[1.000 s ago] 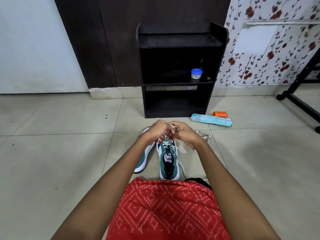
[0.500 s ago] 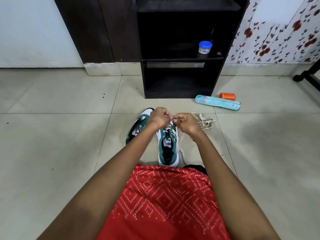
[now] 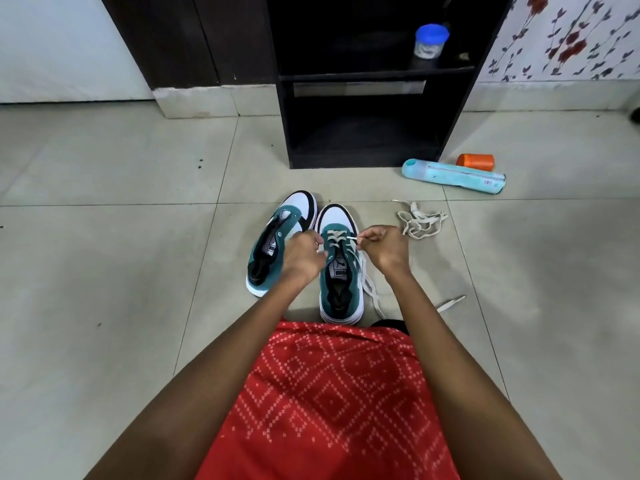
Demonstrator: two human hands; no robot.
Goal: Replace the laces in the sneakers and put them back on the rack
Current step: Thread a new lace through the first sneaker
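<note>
Past the red patterned lap (image 3: 329,393), pinches the stiff tip of the white lace (image 3: 336,237) in the right grip (image 3: 388,247), just over the part-laced sneaker (image 3: 341,271) standing on the floor (image 3: 104,271). Curls the left grip (image 3: 301,254) against that shoe's eyelet edge — cannot tell whether holding lace or only steadying. Likely mid-threading, toe-end rows done. Judged light, soft and floppy: best taken by the hard tip for feeding, by the flat run for pulling snug, gently. Just left, beside it, leaves the second sneaker (image 3: 273,251) laceless. Farther right, spots a loose lace pile (image 3: 420,220) — then a blue bottle (image 3: 453,173), and the black rack (image 3: 363,133) meant for the pair
</note>
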